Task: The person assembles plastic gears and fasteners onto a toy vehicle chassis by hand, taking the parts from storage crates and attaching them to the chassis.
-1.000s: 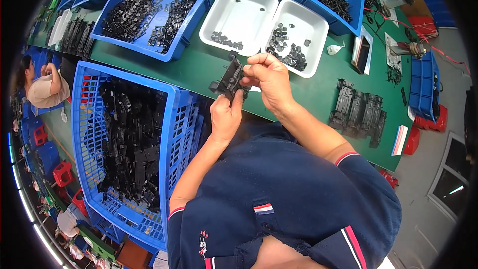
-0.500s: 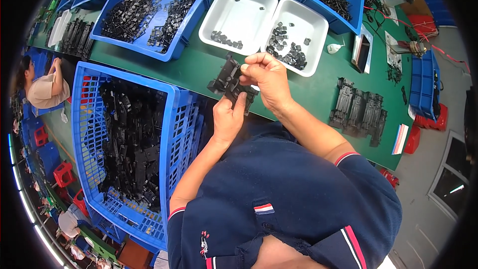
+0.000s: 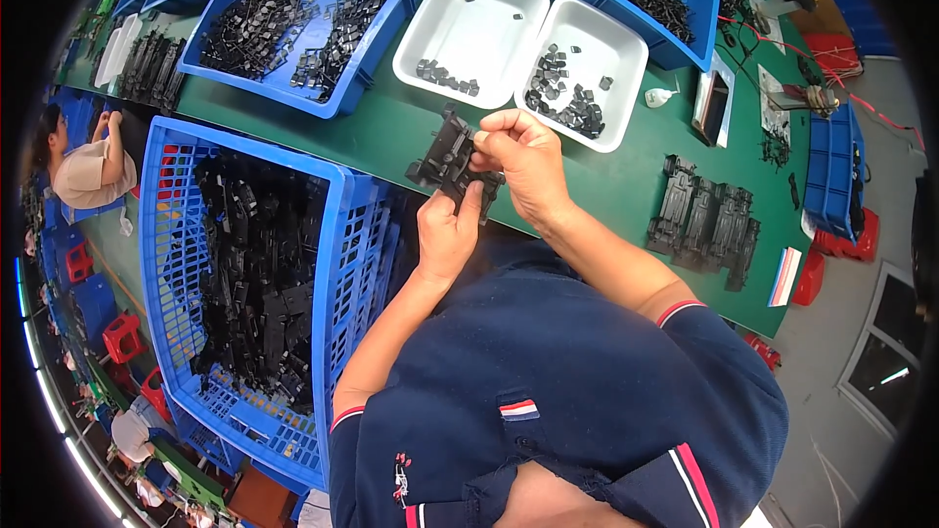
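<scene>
A black moulded plastic part (image 3: 448, 149), long and full of notches and ribs, is held up over the near edge of the green table. My left hand (image 3: 450, 238) grips its lower end, thumb on top. The fingers of my right hand (image 3: 529, 164) are pinched together against the part's right side; whatever small thing may be between them is hidden. Just beyond my hands stand two white trays, the right tray (image 3: 634, 68) and the left tray (image 3: 411, 49), both with small black pieces (image 3: 579, 115) in them.
A blue crate (image 3: 337, 332) full of black parts stands at my left. Blue bins (image 3: 360, 88) of small black pieces line the table's far side. Several similar black parts (image 3: 700, 218) lie in a row at right, near a small white bottle (image 3: 660, 96). Another person (image 3: 93, 171) sits far left.
</scene>
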